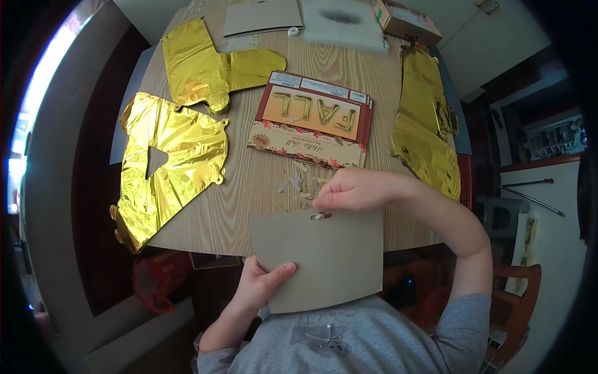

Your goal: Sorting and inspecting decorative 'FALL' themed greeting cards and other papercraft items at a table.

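My left hand point(266, 278) grips a plain grey-brown cardboard sheet point(327, 265) by its left edge, thumb on top. The sheet is tilted over the table's near edge and my lap. A slotted hang hole sits near its upper edge. My right hand point(350, 189) is closed just above that hole, fingertips together; whatever they pinch is hidden. Small cardboard scraps point(291, 183) lie beyond the sheet, beside my right fingers. Farther back rests a stack of printed cards point(311, 118), red and cream with a picture of gold letter balloons, upside down to me.
Flat gold foil balloons point(171, 159) lie along the table's left side, with another foil pile point(423, 118) at the right. At the far edge are grey cardboard sheets point(261, 17), a small white roll point(293, 31), a translucent bag point(342, 25) and a cardboard box point(408, 23).
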